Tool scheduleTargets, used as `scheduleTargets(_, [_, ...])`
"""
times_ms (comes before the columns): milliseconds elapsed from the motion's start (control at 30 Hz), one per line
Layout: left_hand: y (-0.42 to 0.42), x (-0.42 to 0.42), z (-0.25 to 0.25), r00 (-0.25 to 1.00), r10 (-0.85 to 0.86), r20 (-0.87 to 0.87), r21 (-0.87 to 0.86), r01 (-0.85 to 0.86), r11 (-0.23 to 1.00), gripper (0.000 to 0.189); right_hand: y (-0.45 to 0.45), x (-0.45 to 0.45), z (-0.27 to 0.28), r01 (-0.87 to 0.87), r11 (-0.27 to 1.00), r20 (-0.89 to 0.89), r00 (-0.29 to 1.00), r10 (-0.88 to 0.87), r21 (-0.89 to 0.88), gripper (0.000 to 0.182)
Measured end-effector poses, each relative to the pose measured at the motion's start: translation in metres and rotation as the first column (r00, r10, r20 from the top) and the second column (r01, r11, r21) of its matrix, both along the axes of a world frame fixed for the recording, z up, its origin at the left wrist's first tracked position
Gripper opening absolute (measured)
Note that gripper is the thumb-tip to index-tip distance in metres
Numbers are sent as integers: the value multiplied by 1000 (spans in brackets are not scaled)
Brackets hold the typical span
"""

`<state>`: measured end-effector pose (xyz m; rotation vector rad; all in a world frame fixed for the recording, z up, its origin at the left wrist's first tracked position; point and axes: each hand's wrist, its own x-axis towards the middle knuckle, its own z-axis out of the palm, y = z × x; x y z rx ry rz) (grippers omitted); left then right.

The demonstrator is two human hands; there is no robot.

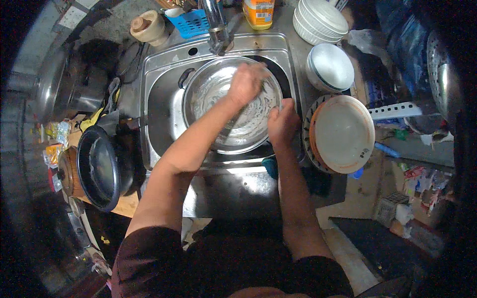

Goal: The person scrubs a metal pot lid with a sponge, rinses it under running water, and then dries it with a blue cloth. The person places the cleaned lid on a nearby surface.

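A round, shiny metal pan (220, 139) lies in the stainless steel sink (164, 100), with suds and wet streaks across its surface. One dark side handle (185, 77) sticks out at its upper left. My left hand (248, 83) reaches across the pan, blurred by motion, its fingers bent down near the far right part. Whether something is under those fingers is hidden. At the pan's right side my right hand (284, 124) grips the edge, thumb up; it covers whatever handle may be there. Above the pan's far rim stands the metal faucet (218, 31).
Stacked plates (344, 134), bowls (331, 67) and ribbed white dishes (320, 22) stand right of the sink. Behind it are an orange-labelled bottle (258, 15), a blue basket (190, 24) and a mortar (151, 28). A dark pot (98, 167) stands left; a teal cloth-like item (270, 167) hangs at the front.
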<state>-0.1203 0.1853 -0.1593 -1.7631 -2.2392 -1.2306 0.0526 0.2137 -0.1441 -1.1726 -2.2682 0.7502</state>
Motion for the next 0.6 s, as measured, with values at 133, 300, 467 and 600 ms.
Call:
scheduleTargets(133, [-8,-8,27,986,166,14,-203,-159,966,26,6,2,-2,26,1000,-103,994,-25,9,25])
scheduleTargets(300, [0,-31,29,938,308,-161,67,-301,951,19,-5,0,27,74,993,-68,994,-80,-93,23])
scheduleTargets(467, [7,-55,47,996,93,-2,-103,-93,990,20,-12,0,37,144,983,-116,981,-157,-110,20])
scheduleTargets(600, [6,-64,61,950,34,309,-178,22,984,25,-24,3,61,190,958,-176,957,-230,-216,17])
